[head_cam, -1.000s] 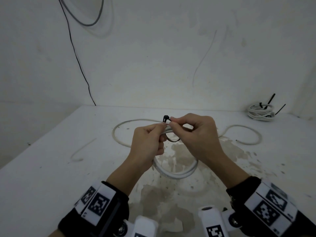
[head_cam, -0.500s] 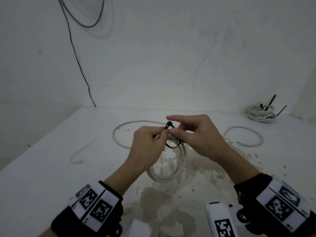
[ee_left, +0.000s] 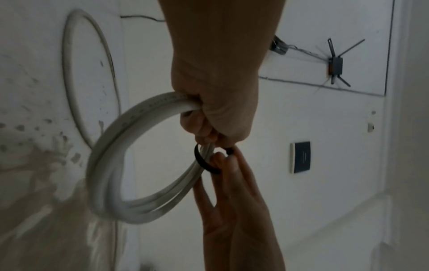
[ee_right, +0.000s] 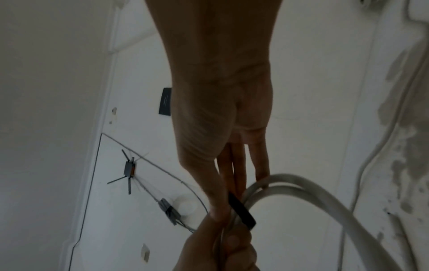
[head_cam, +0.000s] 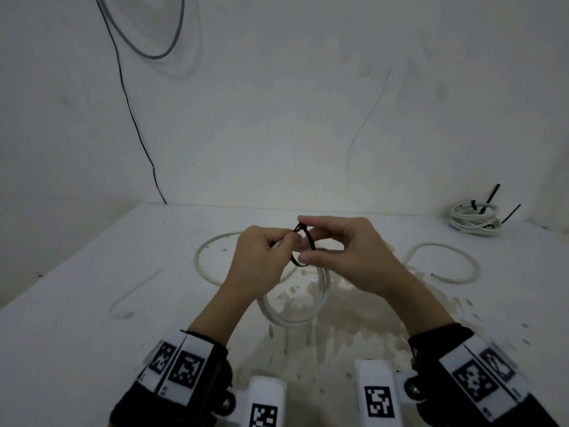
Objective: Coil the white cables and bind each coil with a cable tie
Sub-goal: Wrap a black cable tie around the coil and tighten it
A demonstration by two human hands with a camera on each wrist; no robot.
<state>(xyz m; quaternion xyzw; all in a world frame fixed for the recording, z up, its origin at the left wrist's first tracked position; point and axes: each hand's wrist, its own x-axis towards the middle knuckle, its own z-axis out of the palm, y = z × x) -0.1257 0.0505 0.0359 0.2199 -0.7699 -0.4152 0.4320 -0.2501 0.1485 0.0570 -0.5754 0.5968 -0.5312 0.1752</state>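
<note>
Coil (head_cam: 295, 312) hangs above the table (head_cam: 92, 303), clenched in left hand (head_cam: 261, 266); right hand (head_cam: 345, 254) pinches the loose cable tie (head_cam: 303, 245). Risk: tie slips, turns spring apart.

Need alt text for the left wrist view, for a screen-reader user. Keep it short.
A left hand grips a coil of white cable held in the air, while the fingertips of a right hand hold a black cable tie looped loosely around the coil's strands. Behind them is a stained white surface with a loose stretch of white cable lying on it.
</note>
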